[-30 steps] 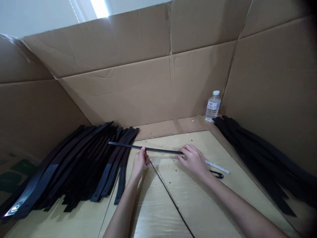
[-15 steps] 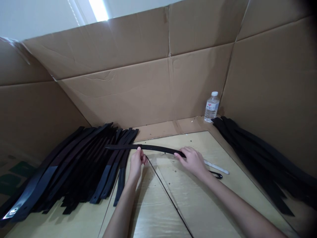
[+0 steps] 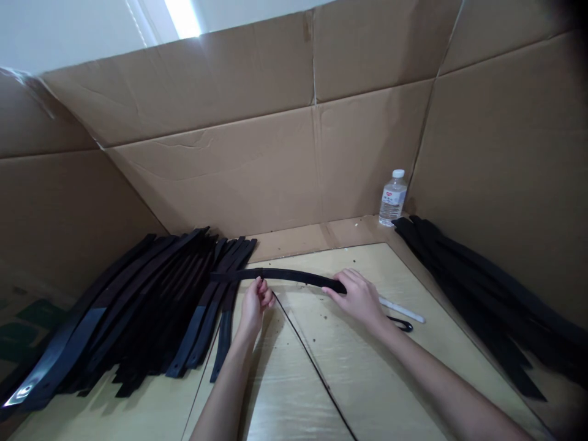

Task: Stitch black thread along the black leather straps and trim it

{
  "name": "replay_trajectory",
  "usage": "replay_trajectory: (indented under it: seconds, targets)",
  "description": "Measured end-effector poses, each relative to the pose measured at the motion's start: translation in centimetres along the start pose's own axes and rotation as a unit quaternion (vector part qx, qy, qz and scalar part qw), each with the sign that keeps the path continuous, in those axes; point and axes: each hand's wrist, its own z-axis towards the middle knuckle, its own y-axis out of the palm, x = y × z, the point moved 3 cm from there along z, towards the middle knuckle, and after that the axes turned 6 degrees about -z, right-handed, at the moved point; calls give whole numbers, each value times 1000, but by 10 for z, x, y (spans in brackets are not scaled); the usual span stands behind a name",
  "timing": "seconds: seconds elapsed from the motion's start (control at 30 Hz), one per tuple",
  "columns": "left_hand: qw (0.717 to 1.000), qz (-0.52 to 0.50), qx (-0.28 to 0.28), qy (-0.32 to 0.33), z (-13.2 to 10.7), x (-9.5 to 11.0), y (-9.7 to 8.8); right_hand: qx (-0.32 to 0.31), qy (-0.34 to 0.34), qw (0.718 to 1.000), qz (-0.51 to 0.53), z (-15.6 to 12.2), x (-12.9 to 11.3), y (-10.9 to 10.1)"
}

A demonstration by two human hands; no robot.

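Note:
A curved, flat black strip [image 3: 294,275] is held level above the wooden board, bowed slightly upward. My right hand [image 3: 356,293] is closed around its right end. Under its left part, my left hand [image 3: 257,300] pinches a thin black cord [image 3: 307,354] against the strip, at a spot where a dark band crosses it. From my left fingers the cord runs taut down to the bottom edge of the view. The strip's left end overlaps the pile of black strips [image 3: 151,306], so its tip is hard to make out.
Cardboard walls [image 3: 220,165] enclose the wooden board [image 3: 367,380]. More black strips [image 3: 478,294] lie at the right. A water bottle [image 3: 392,199] stands in the back right corner. A white pen-like stick [image 3: 404,310] and a black looped tool handle [image 3: 403,324] lie beside my right forearm.
The held strip has shifted slightly right and rolled, so its left end reaches less far over the pile. Both hands stay nearly in place.

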Motion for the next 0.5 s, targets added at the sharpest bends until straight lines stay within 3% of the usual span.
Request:
replay_trajectory:
  seconds: [0.3, 0.5]
  targets:
    - [999, 43, 7, -4, -4, 2, 7, 13, -22, 999, -20, -1, -1, -2]
    - [999, 49, -18, -6, 0, -2, 6, 1, -14, 999, -29, 0, 0, -1]
